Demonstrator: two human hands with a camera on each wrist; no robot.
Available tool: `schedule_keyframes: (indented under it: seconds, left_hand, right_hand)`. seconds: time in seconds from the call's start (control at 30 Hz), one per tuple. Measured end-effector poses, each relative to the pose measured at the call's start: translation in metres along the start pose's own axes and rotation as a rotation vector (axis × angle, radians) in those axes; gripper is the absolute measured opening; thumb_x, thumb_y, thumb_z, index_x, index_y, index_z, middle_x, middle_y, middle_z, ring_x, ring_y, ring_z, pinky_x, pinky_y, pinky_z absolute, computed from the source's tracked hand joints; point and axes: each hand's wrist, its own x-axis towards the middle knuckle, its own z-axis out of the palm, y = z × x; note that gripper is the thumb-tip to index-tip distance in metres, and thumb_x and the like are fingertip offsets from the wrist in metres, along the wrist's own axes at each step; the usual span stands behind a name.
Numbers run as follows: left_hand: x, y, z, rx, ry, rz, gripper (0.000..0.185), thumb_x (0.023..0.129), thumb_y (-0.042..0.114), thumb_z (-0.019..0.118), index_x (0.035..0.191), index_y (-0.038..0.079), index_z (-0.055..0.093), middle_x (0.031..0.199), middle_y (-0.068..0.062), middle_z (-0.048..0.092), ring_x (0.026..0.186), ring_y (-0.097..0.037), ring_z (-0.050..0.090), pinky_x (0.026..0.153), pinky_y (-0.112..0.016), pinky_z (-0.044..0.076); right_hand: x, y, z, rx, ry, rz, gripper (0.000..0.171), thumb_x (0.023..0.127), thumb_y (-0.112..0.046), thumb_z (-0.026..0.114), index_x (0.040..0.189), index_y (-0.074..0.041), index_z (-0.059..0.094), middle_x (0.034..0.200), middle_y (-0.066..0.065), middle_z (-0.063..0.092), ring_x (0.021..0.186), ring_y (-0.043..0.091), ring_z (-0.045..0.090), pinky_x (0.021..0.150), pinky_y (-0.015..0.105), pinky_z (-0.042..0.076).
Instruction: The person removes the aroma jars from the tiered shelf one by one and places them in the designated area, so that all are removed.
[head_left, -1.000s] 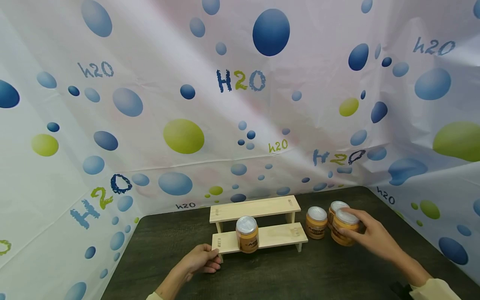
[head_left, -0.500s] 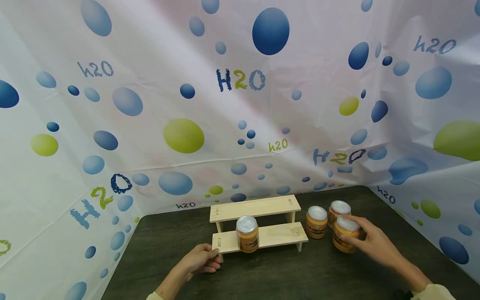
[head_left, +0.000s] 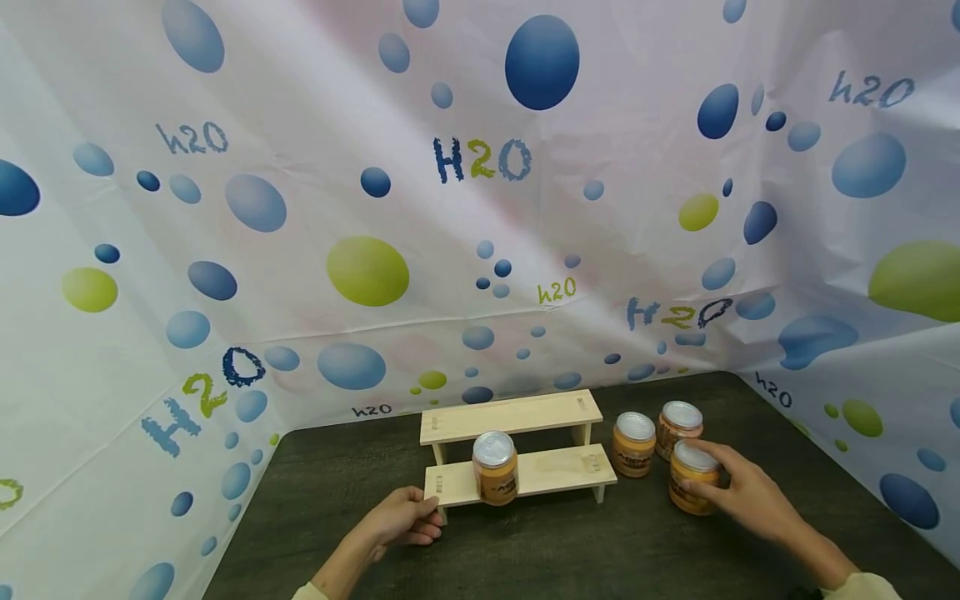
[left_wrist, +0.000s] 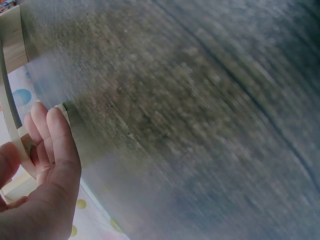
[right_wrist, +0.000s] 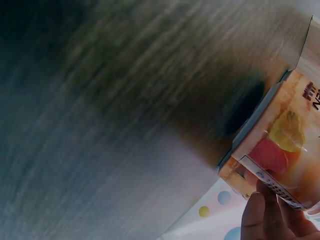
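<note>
A pale wooden two-step shelf (head_left: 525, 417) stands on the dark table. One orange jar with a silver lid (head_left: 495, 471) sits on its lower step. My left hand (head_left: 405, 517) grips the left end of that lower step; in the left wrist view my fingers (left_wrist: 47, 145) curl by the shelf's wooden leg (left_wrist: 12, 125). My right hand (head_left: 738, 492) holds another orange jar (head_left: 692, 483) from its right side, low over or on the table, right of the shelf. The right wrist view shows this jar's label (right_wrist: 280, 145) with my fingertips (right_wrist: 265, 215) on it.
Two more orange jars (head_left: 633, 446) (head_left: 678, 423) stand on the table (head_left: 570, 550) just behind the held one. A bubble-patterned plastic sheet (head_left: 480, 208) walls the table at the back and on both sides.
My right hand has brought its jar a little nearer to me and lower, away from the two standing jars. The left hand and shelf have not moved.
</note>
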Motion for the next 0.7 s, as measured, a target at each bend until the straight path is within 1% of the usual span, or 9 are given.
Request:
schedule_keyframes:
  seconds: [0.07, 0.17, 0.33, 0.6, 0.7]
  left_hand:
    - [0.0001, 0.0001, 0.0002, 0.001, 0.001, 0.0, 0.026, 0.095, 0.024, 0.048, 0.102, -0.001, 0.046, 0.087, -0.007, 0.063, 0.071, -0.009, 0.064, 0.066, -0.025, 0.056]
    - [-0.0005, 0.0006, 0.0004, 0.005, 0.001, 0.0, 0.026, 0.096, 0.024, 0.048, 0.102, -0.001, 0.046, 0.087, -0.007, 0.063, 0.071, -0.009, 0.064, 0.067, -0.026, 0.056]
    - [-0.001, 0.0013, 0.0008, 0.005, 0.004, -0.003, 0.026, 0.096, 0.023, 0.048, 0.102, -0.001, 0.046, 0.088, -0.008, 0.063, 0.071, -0.01, 0.064, 0.066, -0.026, 0.056]
    - [-0.0022, 0.0027, 0.0016, 0.004, 0.008, -0.001, 0.025, 0.095, 0.023, 0.048, 0.102, -0.001, 0.045, 0.088, -0.009, 0.063, 0.071, -0.01, 0.064, 0.067, -0.026, 0.056]
    - [-0.0022, 0.0028, 0.0016, 0.004, 0.01, -0.002, 0.025, 0.095, 0.023, 0.048, 0.102, -0.001, 0.045, 0.088, -0.009, 0.063, 0.071, -0.01, 0.064, 0.067, -0.026, 0.056]
  right_hand:
    - [0.0004, 0.0006, 0.0001, 0.002, 0.002, -0.002, 0.072, 0.077, -0.052, 0.065, 0.134, -0.014, 0.042, 0.122, 0.015, 0.052, 0.092, 0.021, 0.055, 0.062, 0.03, 0.043]
    - [0.001, 0.0015, 0.0, 0.002, 0.0, 0.003, 0.073, 0.077, -0.053, 0.064, 0.134, -0.013, 0.042, 0.122, 0.017, 0.052, 0.094, 0.025, 0.056, 0.063, 0.031, 0.044]
    - [0.001, 0.0018, -0.0002, -0.005, -0.009, 0.019, 0.074, 0.077, -0.054, 0.064, 0.134, -0.012, 0.041, 0.121, 0.017, 0.053, 0.091, 0.022, 0.055, 0.062, 0.029, 0.043]
    - [0.0001, 0.0009, -0.001, 0.006, -0.016, 0.027, 0.073, 0.078, -0.054, 0.064, 0.133, -0.012, 0.041, 0.12, 0.017, 0.053, 0.091, 0.022, 0.056, 0.061, 0.029, 0.043]
    - [-0.0004, 0.0008, -0.0012, 0.012, -0.01, 0.023, 0.072, 0.078, -0.053, 0.064, 0.133, -0.012, 0.041, 0.122, 0.018, 0.052, 0.096, 0.029, 0.057, 0.064, 0.036, 0.048]
